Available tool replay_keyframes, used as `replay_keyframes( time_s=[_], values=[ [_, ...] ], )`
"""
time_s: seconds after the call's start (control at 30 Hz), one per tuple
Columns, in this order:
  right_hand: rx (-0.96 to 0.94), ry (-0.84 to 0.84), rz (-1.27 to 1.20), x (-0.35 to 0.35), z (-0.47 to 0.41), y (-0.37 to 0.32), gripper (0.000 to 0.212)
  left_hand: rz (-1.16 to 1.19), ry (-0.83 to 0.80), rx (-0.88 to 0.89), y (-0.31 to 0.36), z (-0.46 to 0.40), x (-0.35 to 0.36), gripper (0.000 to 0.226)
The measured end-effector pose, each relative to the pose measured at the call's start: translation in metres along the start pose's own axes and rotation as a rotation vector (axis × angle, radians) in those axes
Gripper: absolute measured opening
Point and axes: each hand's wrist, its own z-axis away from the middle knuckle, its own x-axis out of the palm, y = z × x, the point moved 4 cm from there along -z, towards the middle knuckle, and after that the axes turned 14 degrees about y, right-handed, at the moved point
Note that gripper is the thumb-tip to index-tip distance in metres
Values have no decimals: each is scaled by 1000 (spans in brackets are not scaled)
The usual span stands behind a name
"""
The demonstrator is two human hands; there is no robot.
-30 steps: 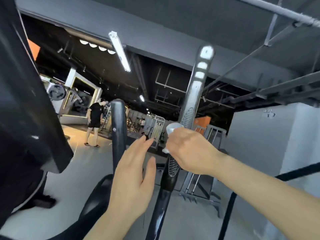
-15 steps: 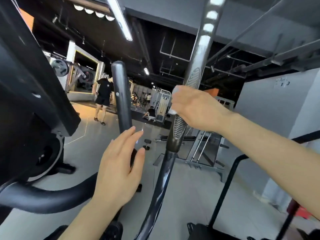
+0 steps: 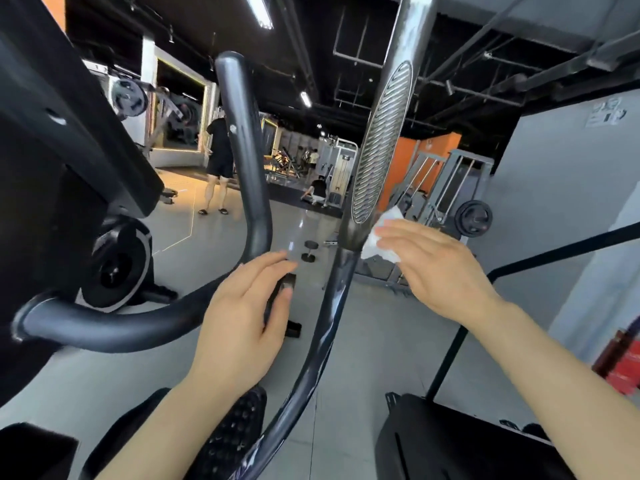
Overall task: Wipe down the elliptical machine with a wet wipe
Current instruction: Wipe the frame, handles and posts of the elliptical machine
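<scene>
The wet wipe (image 3: 382, 237) is a small crumpled white sheet, pressed by the right hand (image 3: 434, 271) against the right side of the elliptical machine's moving handlebar (image 3: 381, 143), just below the bottom end of its ribbed oval grip panel; the fingers lie nearly straight over the wipe. The handlebar is a long, glossy dark metal tube that curves down toward the textured black pedal (image 3: 235, 431). The left hand (image 3: 242, 317) is spread and relaxed, holding nothing, in front of the fixed handlebar (image 3: 242, 143), a smooth matte black tube bending in a U from the console housing (image 3: 52, 133).
</scene>
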Motion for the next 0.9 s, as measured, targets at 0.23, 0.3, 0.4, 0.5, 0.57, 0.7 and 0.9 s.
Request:
replay_keyframes(
  time_s=[0.23,0.3,0.4,0.5,0.57,0.7,0.9],
  values=[
    [824,-10,-833,-33,24,-66,33,362,-84,-274,57,37,12,35],
    [783,-222,-933,-21,45,-95,41,499,-118,-453,61,55,14,27],
    [840,-287,-1049,-3,74,-117,62,504,-8,-692,57,80,9,11],
    [936,-301,-1208,10,91,-136,59,480,203,-968,50,108,1,17],
    [954,-310,-1284,16,96,-148,47,386,281,-1025,53,121,-9,22],
    [966,-334,-1455,26,96,-174,32,150,438,-982,64,139,-34,27],
    [844,-521,-1730,33,92,-235,43,23,604,-1020,93,177,-89,26]
  ],
)
